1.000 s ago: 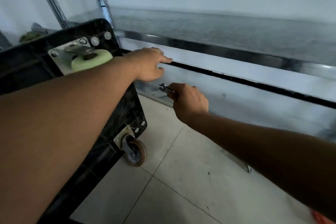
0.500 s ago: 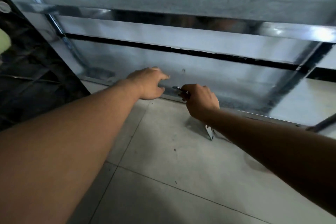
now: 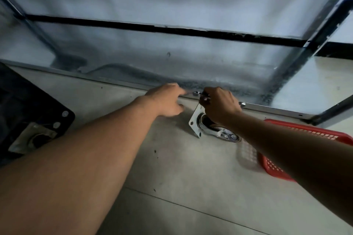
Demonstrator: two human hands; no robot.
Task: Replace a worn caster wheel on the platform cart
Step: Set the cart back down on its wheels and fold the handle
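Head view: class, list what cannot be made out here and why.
1. Tool: the right hand covers most; type unclear.
2. Loose caster: right forearm partly hides its wheel.
3. Red basket: same forearm covers much; contents unseen.
4. Left hand: fingertips blurred.

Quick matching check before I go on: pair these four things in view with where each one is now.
1 red plastic mesh basket
2 loose caster with square metal plate
3 black platform cart
4 small metal tool

A gripped by right hand
B left edge of view
C floor, far right
D floor, under right wrist

Pairs: 1-C, 2-D, 3-B, 4-A
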